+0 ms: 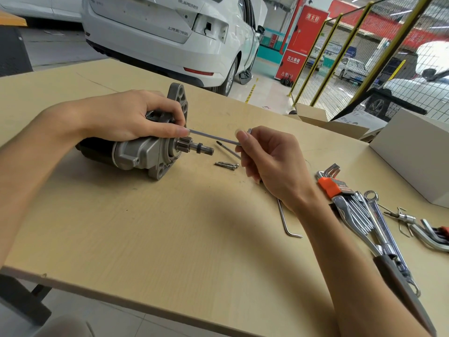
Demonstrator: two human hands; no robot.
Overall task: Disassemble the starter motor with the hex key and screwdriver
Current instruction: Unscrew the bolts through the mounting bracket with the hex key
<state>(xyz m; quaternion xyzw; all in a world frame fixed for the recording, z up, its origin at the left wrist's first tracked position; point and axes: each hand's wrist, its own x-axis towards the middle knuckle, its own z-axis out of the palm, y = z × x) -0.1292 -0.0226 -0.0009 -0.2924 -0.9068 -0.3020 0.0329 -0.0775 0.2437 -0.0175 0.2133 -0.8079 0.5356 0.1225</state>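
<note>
The starter motor (138, 154) lies on its side on the wooden table (170, 227), pinion shaft pointing right. My left hand (131, 116) grips its upper housing from above. My right hand (264, 156) pinches the bent end of a hex key (213, 137), whose long shaft runs left to the motor's flange under my left fingertips. Two removed bolts (227, 165) lie on the table right of the pinion. A screwdriver shaft (228, 150) with a cross tip lies beside them, its handle hidden behind my right hand.
Another loose hex key (286, 222) lies near my right wrist. An orange-holdered hex key set (329, 182), spanners (379, 222) and more keys (432, 235) crowd the table's right side. A white box (413, 152) stands at the right edge. A white car is parked behind the table.
</note>
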